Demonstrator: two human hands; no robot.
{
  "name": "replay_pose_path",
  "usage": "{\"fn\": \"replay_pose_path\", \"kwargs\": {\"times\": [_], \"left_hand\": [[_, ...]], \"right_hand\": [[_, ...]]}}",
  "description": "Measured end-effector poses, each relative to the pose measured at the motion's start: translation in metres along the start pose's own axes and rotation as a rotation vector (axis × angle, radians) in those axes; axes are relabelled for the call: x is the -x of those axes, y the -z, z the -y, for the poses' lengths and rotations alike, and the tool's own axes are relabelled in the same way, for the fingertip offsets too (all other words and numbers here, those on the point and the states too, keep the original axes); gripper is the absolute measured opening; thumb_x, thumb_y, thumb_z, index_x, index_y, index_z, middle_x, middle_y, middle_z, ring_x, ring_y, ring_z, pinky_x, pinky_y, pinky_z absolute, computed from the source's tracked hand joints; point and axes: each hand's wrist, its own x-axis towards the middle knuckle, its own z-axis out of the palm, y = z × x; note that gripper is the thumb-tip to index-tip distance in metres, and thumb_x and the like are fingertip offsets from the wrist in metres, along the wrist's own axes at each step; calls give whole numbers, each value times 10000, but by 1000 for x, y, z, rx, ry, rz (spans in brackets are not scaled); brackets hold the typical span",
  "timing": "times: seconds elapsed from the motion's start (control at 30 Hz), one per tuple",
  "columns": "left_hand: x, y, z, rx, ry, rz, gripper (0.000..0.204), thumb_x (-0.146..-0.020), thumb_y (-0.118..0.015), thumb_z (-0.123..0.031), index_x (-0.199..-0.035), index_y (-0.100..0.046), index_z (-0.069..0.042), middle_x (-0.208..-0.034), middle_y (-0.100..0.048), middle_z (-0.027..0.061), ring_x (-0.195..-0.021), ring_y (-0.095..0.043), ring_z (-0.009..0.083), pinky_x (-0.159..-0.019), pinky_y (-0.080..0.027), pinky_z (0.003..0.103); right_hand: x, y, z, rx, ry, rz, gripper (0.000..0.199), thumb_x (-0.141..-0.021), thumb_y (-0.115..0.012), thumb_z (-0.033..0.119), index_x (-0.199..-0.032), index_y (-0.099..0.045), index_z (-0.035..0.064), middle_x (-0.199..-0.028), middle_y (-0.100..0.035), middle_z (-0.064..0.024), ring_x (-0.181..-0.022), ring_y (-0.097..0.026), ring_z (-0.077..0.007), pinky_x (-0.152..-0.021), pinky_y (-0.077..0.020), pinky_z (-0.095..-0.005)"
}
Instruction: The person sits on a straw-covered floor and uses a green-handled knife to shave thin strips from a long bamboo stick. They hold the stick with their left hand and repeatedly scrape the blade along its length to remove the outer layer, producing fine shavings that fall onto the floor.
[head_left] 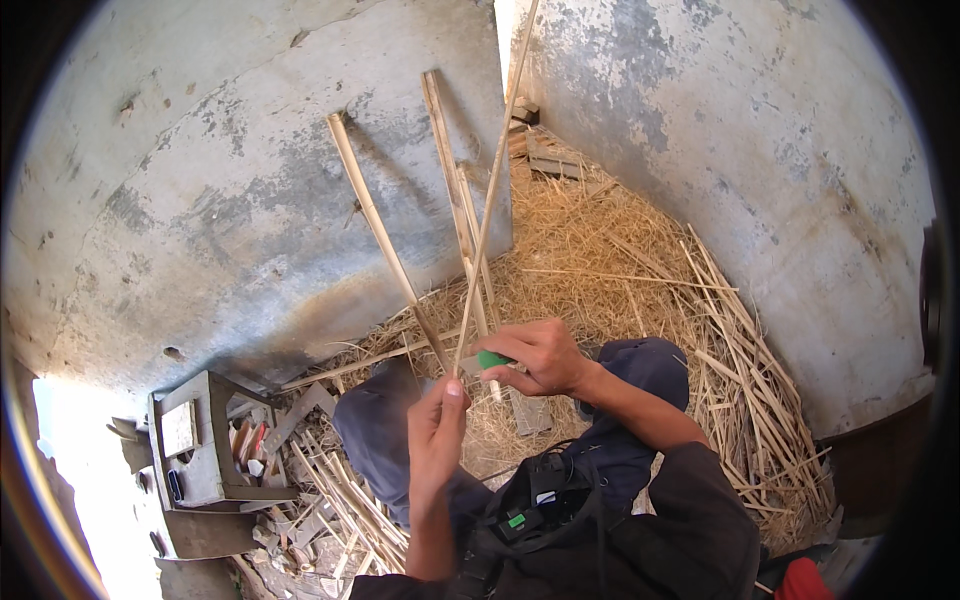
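My left hand [436, 428] is closed, thumb and fingers pinching the lower end of a long, thin bamboo strip [496, 165]. The strip slants up and away to the far edge of the view. In my right hand [545, 358] is a knife [491, 359] with a green handle. Its short blade points left and lies close to the strip, just above my left thumb; whether it touches, I cannot tell. Both hands are between my knees. Beyond them a split bamboo pole [372, 210] and another pole [440, 130] lean against the wall.
Shavings [590, 240] cover the floor ahead. A pile of split strips [745, 400] lies to the right, more strips [345, 495] at lower left. A grey wooden box [215, 435] with things inside stands at left. Concrete walls [250, 150] meet ahead.
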Motion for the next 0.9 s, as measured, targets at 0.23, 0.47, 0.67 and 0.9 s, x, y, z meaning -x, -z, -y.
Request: {"fn": "replay_pose_path", "kwargs": {"times": [0.23,0.47,0.67,0.9], "left_hand": [[1,-8,-3,-27,-56,-105,361,-1166,-602,-210,-1422,-688,29,-939,-616,-41,-810,-476,26,-673,-364,221],[3,-14,-12,-55,-48,-137,338,-1151,-634,-212,-1368,-701,39,-977,-662,-30,-811,-500,21,-661,-381,211],[1,-19,-7,-73,-112,-137,322,-1160,-610,-197,-1376,-694,26,-850,-569,-73,-678,-413,-11,-570,-290,204],[1,-21,-3,-150,-186,-148,348,-1158,-618,-215,-1378,-697,42,-862,-564,-71,-753,-431,23,-642,-330,225]], "right_hand": [[-3,4,3,21,7,30,382,-1009,-745,442,-1177,-777,100,-914,-761,-76,-723,-746,-294,-617,-580,-392],[-1,5,0,21,22,11,379,-1014,-739,453,-1134,-768,94,-874,-739,-79,-698,-735,-291,-605,-571,-396],[2,4,-5,-15,46,-67,391,-1018,-744,452,-1076,-757,66,-829,-713,-75,-670,-719,-284,-589,-558,-393],[-1,7,-5,-6,43,-74,385,-1011,-755,444,-1043,-754,60,-789,-690,-71,-642,-703,-275,-563,-541,-391]]}}
